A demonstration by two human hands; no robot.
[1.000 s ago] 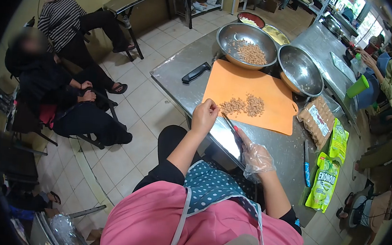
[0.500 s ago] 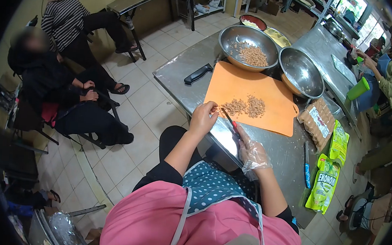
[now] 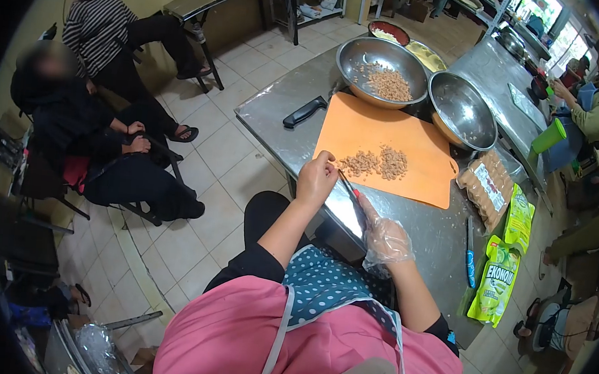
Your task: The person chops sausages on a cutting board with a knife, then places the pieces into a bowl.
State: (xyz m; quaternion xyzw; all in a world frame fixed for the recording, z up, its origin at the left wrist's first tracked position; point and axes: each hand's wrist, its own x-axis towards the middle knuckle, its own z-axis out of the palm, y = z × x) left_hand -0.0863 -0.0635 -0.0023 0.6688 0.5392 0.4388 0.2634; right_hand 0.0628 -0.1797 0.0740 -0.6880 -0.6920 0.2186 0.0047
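Observation:
My right hand (image 3: 387,239), in a clear plastic glove, is closed around the red handle of a knife (image 3: 346,181). The blade points up and left toward the near left corner of an orange cutting board (image 3: 360,128). Beside the blade tip is my bare left hand (image 3: 316,180), its fingers curled together at the board's edge; anything they pinch is hidden. Small chopped brown pieces (image 3: 379,164) lie in two loose heaps on the board, just beyond both hands.
Behind the board stand a metal bowl of chopped pieces (image 3: 386,71) and a second metal bowl (image 3: 462,112). A black-handled knife (image 3: 304,112) lies left; a sausage pack (image 3: 486,187), blue-handled knife (image 3: 471,253) and green pouches (image 3: 496,280) lie right. Two people sit at left.
My gloved right hand has shifted slightly down and right, with the knife still in it. My left hand stays near the board's corner. The chopped heaps look the same.

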